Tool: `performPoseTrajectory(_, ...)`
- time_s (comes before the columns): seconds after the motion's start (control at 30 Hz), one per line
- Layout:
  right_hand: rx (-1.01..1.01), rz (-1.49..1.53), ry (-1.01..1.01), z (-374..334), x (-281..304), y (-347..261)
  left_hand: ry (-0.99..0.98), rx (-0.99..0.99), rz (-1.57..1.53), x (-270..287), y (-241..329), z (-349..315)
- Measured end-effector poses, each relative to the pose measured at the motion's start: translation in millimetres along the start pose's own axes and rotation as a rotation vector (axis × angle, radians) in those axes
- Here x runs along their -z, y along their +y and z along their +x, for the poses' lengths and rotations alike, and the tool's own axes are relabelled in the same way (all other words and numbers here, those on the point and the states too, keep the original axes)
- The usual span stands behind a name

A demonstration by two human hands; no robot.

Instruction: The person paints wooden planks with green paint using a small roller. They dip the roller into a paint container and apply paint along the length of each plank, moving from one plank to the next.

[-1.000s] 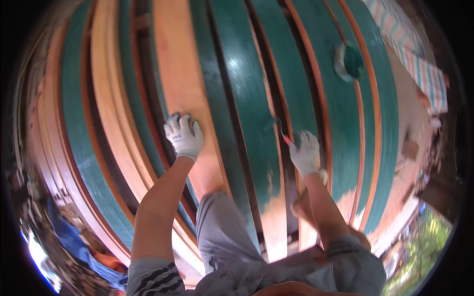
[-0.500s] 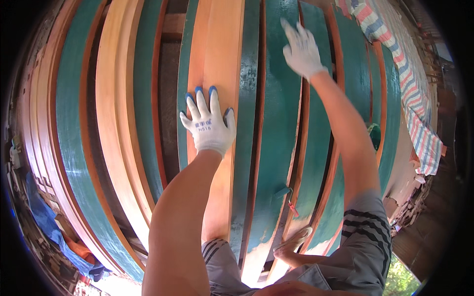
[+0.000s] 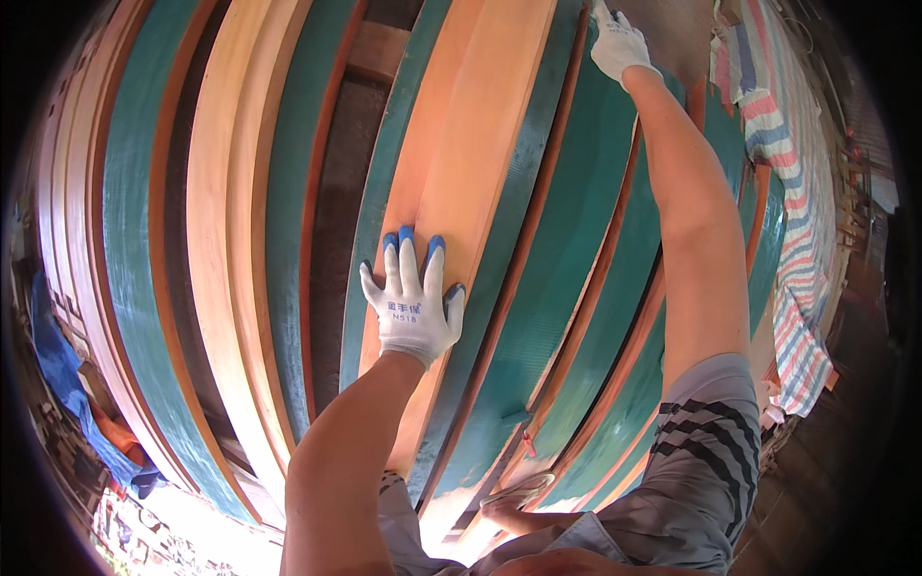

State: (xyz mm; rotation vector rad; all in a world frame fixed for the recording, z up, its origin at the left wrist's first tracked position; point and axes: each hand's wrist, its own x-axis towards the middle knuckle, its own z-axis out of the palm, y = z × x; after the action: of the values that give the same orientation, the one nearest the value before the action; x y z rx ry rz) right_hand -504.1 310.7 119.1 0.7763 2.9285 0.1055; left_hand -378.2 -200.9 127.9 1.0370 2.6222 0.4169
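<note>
My left hand [image 3: 415,312], in a white work glove with blue fingertips, lies flat with fingers spread on a bare, reddish-tan wooden board [image 3: 471,115]. Toward the far end of a green-painted board [image 3: 567,240] reaches my right hand [image 3: 619,46], gloved in white too. Its fingers stretch forward near the picture's upper edge, and nothing shows in them. Whether they touch the wood I cannot tell. Nearer to me, a small paint roller [image 3: 517,417] with a red handle [image 3: 529,444] rests on the green boards.
More boards, some bare and some green [image 3: 134,240], run lengthwise with dark gaps between them. A striped tarp [image 3: 792,230] hangs along the right side. Blue cloth [image 3: 58,355] lies at the left. My foot [image 3: 519,492] is close to the boards' near end.
My right hand has moved farther away along the green board, toward the top edge. The view has shifted and tilted; my left hand still lies flat on the bare board.
</note>
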Motion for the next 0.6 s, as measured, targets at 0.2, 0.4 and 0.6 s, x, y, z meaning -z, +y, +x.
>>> performPoseTrajectory(0.2, 0.114, -0.098, -0.073, 17, -4, 9, 0.004, -0.009, 0.018, -1, 2, 0)
performPoseTrajectory(0.4, 0.38, -0.368, -0.03, -5, -2, 11, 0.009, -0.027, 0.039, -3, 0, 2)
performPoseTrajectory(0.6, 0.578, -0.377, 0.027, -69, -17, 3, 0.034, -0.038, 0.033, -1, 0, 1)
